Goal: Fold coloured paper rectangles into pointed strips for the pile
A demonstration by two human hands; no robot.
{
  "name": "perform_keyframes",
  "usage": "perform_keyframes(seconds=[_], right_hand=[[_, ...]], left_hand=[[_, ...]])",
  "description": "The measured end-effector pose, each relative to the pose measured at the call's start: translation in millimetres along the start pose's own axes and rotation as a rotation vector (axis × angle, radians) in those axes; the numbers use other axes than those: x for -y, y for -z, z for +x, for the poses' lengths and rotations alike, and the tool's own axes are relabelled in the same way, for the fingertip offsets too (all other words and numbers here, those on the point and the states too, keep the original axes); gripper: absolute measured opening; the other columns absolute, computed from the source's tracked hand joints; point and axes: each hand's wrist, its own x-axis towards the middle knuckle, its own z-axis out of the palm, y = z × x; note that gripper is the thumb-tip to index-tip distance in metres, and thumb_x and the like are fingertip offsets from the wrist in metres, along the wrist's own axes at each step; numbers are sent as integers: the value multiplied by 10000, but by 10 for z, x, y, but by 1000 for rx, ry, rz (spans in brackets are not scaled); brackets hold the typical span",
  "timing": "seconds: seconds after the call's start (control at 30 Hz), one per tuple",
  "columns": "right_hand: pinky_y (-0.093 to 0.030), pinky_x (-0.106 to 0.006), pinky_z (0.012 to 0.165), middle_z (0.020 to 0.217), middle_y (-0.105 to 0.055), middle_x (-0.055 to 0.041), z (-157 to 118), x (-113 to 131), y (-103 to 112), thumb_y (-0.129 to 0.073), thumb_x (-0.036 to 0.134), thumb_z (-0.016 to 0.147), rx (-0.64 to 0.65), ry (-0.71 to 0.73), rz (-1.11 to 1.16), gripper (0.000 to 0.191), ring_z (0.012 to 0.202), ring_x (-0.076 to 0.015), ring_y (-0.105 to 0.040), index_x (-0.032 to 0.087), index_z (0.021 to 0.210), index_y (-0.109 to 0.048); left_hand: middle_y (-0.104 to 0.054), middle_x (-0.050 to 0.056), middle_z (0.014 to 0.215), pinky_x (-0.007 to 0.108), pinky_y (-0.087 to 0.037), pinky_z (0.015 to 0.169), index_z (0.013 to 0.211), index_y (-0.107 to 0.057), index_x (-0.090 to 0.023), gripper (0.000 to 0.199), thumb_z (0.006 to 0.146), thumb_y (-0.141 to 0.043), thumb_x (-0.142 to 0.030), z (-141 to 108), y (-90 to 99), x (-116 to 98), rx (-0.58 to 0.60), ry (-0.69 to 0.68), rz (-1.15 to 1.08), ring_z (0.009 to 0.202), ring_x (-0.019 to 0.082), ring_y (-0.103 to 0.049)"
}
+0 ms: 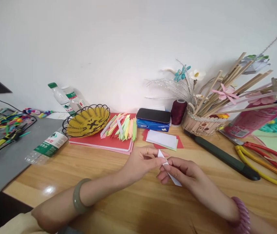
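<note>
A narrow folded strip of white paper (pixel 175 180) slants between my two hands, just above the wooden table. My left hand (pixel 143 162), with a ring on one finger, pinches its upper end between thumb and fingers. Close beside it, my right hand (pixel 183 172) grips the middle of the strip, thumb on top. The lower end sticks out below my right thumb. Beyond my hands lies a small stack of white paper pieces (pixel 161 139) over green and red sheets.
Folded coloured paper strips (pixel 124 126) lie on red sheets (pixel 92 143) beside a yellow basket (pixel 87 122). A phone (pixel 153 115) rests on a blue packet (pixel 150 125), near a thread spool (pixel 178 112). Rightward are a dark green long-handled tool (pixel 226 157) and scissors (pixel 245 156). Bottles (pixel 50 144) stand left.
</note>
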Motion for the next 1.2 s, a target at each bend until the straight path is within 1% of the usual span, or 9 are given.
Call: perform_keyframes(seconds=[0.3,0.43,0.6,0.67,0.77,0.83,0.97,1.1,1.2], right_hand=[[-434,-271,600,640,-624,-33,-14,-19,-63,-423,593,854,-8,-67,116,488,588,-135,-561,174,669,-589],[-420,-257,552,600,-591,-18,-44,-40,-120,-423,614,841,-9,-105,134,493,540,-123,-533,183,636,-544],[-407,-249,504,596,-598,-26,-64,-103,-156,-410,635,830,45,-162,135,494,526,-127,-536,183,673,-531],[-409,-252,503,601,-604,-33,-62,-111,-158,-395,648,827,72,-164,114,508,527,-132,-540,181,678,-533],[-411,-258,521,582,-590,-33,-71,-105,-155,-381,627,843,95,-158,43,511,525,-137,-532,182,641,-529],[-400,-258,534,563,-571,-27,-87,-99,-150,-382,575,868,92,-158,-22,489,525,-137,-518,184,610,-523],[-374,-252,545,560,-553,-15,-112,-95,-132,-373,475,906,83,-149,-159,438,533,-135,-495,193,596,-501],[-388,-241,557,608,-592,-15,-108,-85,-58,-312,417,935,125,-94,-330,392,551,-134,-524,196,688,-521],[-394,-239,568,615,-605,-23,-92,-60,56,-301,414,939,165,-74,-393,412,565,-136,-539,192,687,-539]], left_hand=[[-556,-4,551,213,-405,578,521,-622,-147,260,726,-660,-303,-7,-96,-42,-83,27,-13,574,107,-509],[-513,-15,502,207,-385,534,498,-564,-143,331,758,-610,-342,48,-31,-6,-131,56,-18,513,94,-471],[-511,-12,590,202,-392,551,608,-553,-152,367,855,-466,-410,128,119,-39,-212,-21,40,539,92,-457],[-587,21,738,207,-416,593,714,-608,-150,267,824,-547,-386,104,125,-91,-51,-88,160,643,115,-524],[-635,42,838,230,-435,671,861,-613,-163,173,875,-537,-317,33,99,-173,322,-306,754,760,155,-581],[-648,29,789,236,-433,648,900,-590,-173,159,918,-485,-291,-6,98,-220,461,-375,1061,741,168,-599],[-664,27,806,227,-432,616,996,-565,-181,179,940,-453,-309,-37,140,-266,553,-394,1169,736,175,-622],[-669,57,807,240,-424,598,1111,-538,-127,222,947,-410,-205,-52,153,-208,593,-446,1209,711,188,-620],[-658,59,773,251,-416,595,1030,-580,-119,218,940,-385,-153,-71,157,-130,573,-483,1257,699,191,-610]])
